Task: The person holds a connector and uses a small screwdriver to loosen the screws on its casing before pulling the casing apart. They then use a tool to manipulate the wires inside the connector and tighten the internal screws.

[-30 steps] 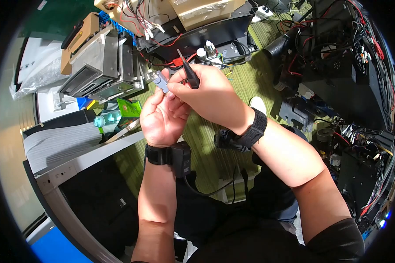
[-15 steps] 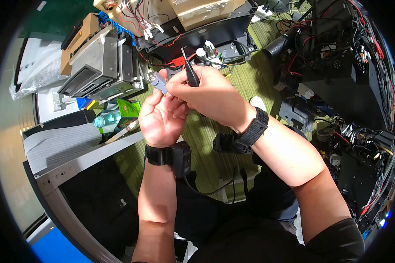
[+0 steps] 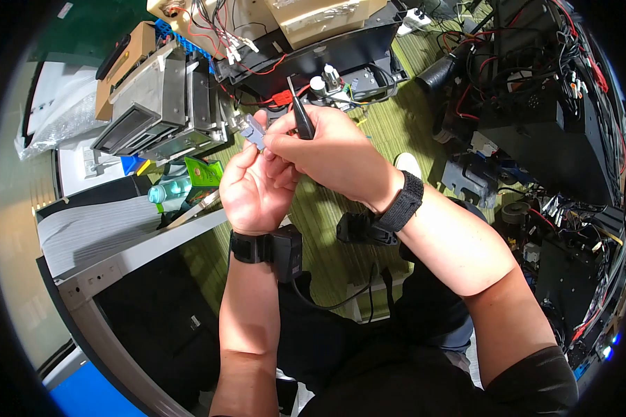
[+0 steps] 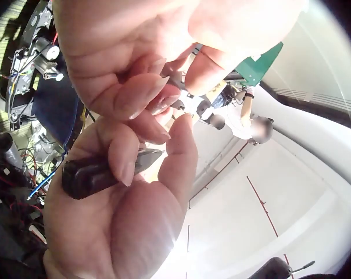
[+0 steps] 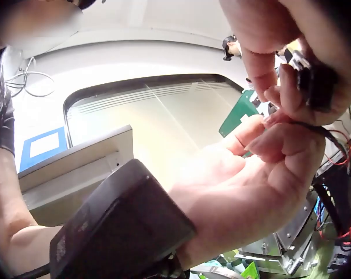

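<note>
My left hand (image 3: 259, 191) is palm up, its thumb and fingertips pinching a small grey plastic connector-like piece (image 3: 252, 131). My right hand (image 3: 341, 149) reaches in from the other side, thumb and index finger at the near edge of that piece. Held in the same right hand is a black tapered tool (image 3: 303, 121), its thin metal shaft pointing up and away from the piece. In the left wrist view the black tool (image 4: 91, 176) lies across the right palm under a curled finger. Fingers mostly hide the grey piece in both wrist views.
Metal housings (image 3: 146, 94) stand at the left, beyond a teal bottle (image 3: 170, 189) and a green packet (image 3: 203, 172). Ahead are loose wires and a red connector (image 3: 282, 98). Black equipment (image 3: 542, 128) with many cables lines the right. Below the hands is green carpet (image 3: 320, 222).
The black tool has tipped slightly more upright and the grey piece has shifted a little to the left. Over the last half second both hands stay almost still.
</note>
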Motion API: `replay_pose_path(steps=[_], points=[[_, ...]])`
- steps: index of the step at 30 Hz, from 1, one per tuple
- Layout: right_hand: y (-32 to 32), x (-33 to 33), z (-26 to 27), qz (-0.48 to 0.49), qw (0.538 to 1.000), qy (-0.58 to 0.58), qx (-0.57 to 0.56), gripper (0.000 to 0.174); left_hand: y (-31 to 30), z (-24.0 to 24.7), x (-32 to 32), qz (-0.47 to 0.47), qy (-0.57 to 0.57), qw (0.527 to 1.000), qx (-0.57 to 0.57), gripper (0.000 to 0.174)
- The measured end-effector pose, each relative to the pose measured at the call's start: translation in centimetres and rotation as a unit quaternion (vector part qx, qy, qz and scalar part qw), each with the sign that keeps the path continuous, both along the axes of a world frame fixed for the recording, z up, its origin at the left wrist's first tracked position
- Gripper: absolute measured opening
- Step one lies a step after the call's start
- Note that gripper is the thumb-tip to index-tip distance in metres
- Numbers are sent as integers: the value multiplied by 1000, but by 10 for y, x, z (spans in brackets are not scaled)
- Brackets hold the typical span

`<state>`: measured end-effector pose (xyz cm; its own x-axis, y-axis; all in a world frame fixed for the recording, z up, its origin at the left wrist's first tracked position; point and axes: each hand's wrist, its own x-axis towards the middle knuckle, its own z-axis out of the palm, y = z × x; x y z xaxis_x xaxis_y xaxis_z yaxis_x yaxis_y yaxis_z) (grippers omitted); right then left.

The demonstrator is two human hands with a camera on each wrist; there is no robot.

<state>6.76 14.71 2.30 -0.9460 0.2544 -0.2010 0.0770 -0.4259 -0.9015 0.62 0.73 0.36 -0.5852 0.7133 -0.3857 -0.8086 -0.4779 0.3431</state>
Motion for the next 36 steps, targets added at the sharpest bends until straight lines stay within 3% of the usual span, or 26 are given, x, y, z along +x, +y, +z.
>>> replay_pose_path(steps=[9,12,18,20,23,30,32,36], points=[[1,1,2,2,999,-24,-22,13,-1,3,0,-19,8,999,34,46],[6,1,5,51,999,-16,-2,9,3,12,1,1,23,998,-51,47],[6,4,7,44,998,3,-40,11,0,3,-4,-25,46,999,-5,41],[6,5,4,31,998,11,-56,11,-3,-4,-6,-44,34,996,69,42],[8,5,8,37,996,-2,-81,11,0,4,-3,-30,54,998,-5,43],[3,5,4,-8,991,21,-130,14,-1,-4,-8,-41,48,997,36,43],[2,6,4,-21,981,25,-189,15,-1,-7,-8,-51,48,996,59,43],[4,7,1,-5,982,30,-186,14,2,-2,-6,-41,53,997,35,43]])
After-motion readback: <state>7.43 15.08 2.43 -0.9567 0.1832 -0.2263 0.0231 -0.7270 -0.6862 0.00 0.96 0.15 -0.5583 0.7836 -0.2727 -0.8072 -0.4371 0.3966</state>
